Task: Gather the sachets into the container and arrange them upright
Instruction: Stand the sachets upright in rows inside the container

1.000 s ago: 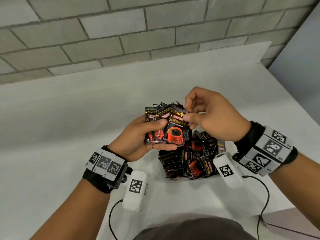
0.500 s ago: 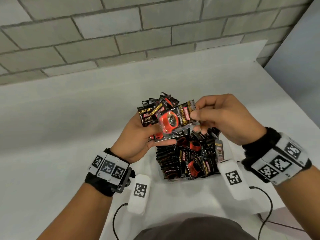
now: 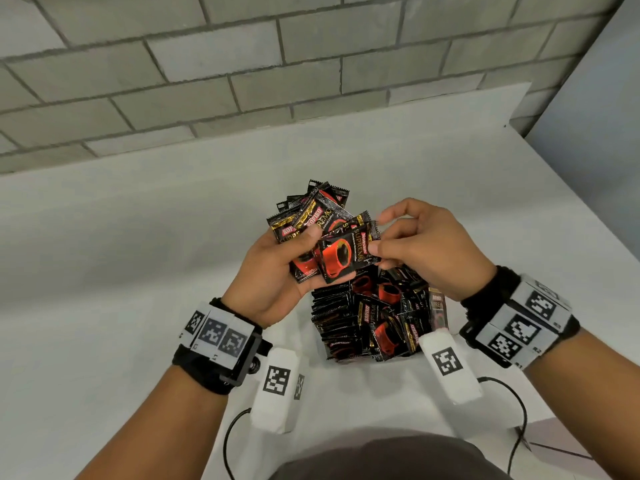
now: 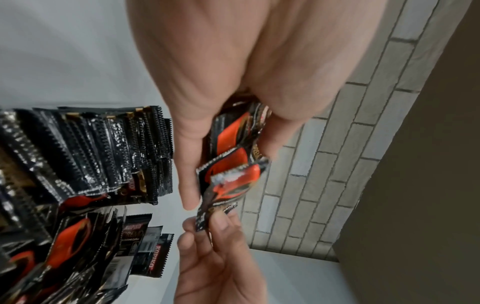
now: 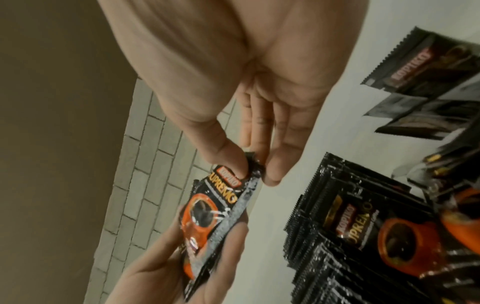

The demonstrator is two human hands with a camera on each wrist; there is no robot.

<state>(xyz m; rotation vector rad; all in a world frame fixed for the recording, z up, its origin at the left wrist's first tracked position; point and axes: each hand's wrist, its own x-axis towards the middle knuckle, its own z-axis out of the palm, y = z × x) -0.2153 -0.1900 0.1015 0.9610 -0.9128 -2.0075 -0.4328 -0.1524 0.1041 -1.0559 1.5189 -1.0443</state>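
Left hand [image 3: 273, 271], centre of the head frame, is gripping a fanned stack of sachets [image 3: 308, 220]: thumb pressing across the fronts, fingers curling underneath. Glossy black foil, flat rectangles, serrated crimped ends, red cup print with gold lettering.

Right hand [image 3: 426, 244] is pinching the top edge of the front sachet [image 3: 343, 254] between thumb and forefinger; grip narrow, other fingers loosely curled. That sachet is lying sideways across the stack, its lower corner resting on the left fingers.

Remaining sachets [image 3: 374, 323] are sitting just below the hands, lower centre: one block packed on edge in a tight row, others leaning loose beside it. Container walls not discernible; cannot tell where its rim is.

Matte white tabletop [image 3: 121, 254], grey block wall [image 3: 207, 81] across the upper frame.
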